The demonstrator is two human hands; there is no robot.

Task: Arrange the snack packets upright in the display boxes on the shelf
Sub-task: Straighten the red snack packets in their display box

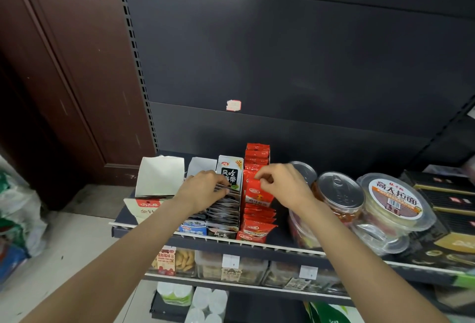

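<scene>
Two display boxes stand side by side on the dark shelf [280, 247]. The left box [230, 171] has a white flap with black characters and holds a row of silver-black snack packets [223, 211]. My left hand [205, 189] lies on top of that row, fingers curled over the packets near the flap. The right box holds red snack packets [257, 222] in a row running front to back. My right hand [280, 181] pinches the top edge of one red packet [258, 194], which stands upright above the others.
A white-flapped box [159, 176] with a red label sits at the shelf's left end. Clear tubs with metal lids [339, 193] and a round labelled tub [393, 199] stand to the right, then dark boxes [444, 194]. Lower shelves hold more goods. A brown door stands at the left.
</scene>
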